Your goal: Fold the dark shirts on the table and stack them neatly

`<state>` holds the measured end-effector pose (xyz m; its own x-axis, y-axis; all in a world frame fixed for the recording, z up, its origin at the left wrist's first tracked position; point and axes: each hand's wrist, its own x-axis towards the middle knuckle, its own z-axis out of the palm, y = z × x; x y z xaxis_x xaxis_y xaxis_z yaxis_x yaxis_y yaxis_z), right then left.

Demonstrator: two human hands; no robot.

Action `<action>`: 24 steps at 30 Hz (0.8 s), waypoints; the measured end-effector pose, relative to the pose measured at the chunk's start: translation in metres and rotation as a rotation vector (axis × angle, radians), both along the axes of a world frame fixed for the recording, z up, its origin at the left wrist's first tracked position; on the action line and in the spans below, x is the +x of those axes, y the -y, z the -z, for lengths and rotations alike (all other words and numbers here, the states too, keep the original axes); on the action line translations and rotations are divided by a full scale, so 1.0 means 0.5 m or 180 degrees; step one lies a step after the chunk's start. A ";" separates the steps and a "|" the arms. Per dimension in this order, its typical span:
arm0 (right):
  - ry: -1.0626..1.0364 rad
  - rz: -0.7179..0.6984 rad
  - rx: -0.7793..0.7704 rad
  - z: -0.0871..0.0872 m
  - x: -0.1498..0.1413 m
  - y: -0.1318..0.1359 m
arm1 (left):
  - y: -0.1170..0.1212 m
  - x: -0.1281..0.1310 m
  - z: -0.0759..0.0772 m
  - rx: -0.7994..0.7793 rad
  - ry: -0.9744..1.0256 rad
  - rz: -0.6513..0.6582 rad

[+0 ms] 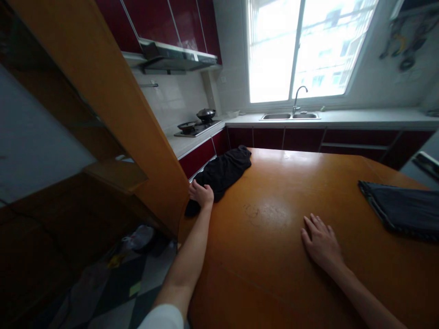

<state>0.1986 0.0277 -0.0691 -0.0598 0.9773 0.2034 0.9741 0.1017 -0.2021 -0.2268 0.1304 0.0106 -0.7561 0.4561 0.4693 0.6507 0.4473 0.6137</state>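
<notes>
Nearest to the camera come the left forearm (187, 262), with a pale sleeve (163, 317) at its lower end, and the wooden tabletop (257, 269). The left hand (202, 193) is at the near end of a black cloth (228, 171), its fingers bent; they are partly hidden, so I cannot tell whether they grip it or only press on it. The right hand (322, 242) lies flat with fingers a little spread, holding nothing, between the black cloth and a folded dark cloth (401, 210).

I judge that the black cloth is light, soft and limp, not fragile, and will follow the fingers easily. A raised fold or the near end seems the best place to take hold.

It lies along the left edge of the tabletop, near the wooden upright (151, 114). It looks plain and matt, long in shape, bunched and wrinkled rather than folded.
</notes>
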 end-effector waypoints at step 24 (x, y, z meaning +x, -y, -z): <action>-0.0038 -0.0031 -0.0029 -0.004 0.000 -0.002 | -0.018 -0.034 0.013 -0.0259 -0.0049 -0.0200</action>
